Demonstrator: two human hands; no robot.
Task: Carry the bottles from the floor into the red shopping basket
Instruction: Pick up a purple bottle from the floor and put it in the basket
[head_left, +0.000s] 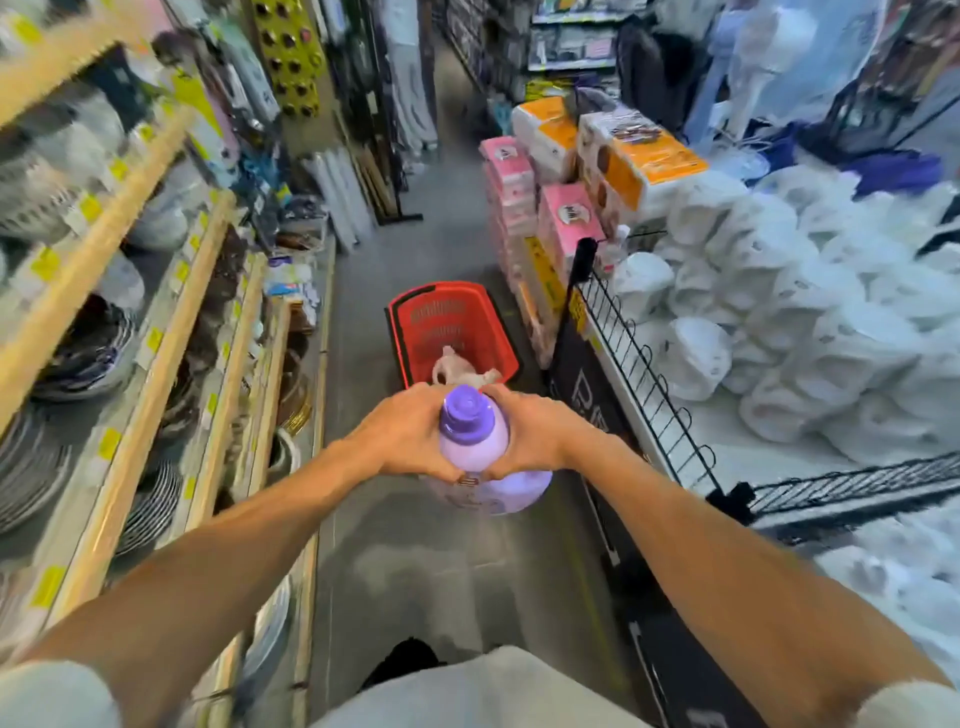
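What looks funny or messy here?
Only one thing: the pale bottle in the red basket seems to lie tipped on its side, not standing. No spill shows. The purple bottle, held between the left hand and right hand, stands upright.

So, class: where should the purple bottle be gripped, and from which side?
Round its wide body below the cap, from both flanks, as the left hand and right hand do. The purple bottle is upright and looks too broad for one hand.

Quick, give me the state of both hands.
Left hand: holding the purple bottle.
Right hand: holding the same bottle.
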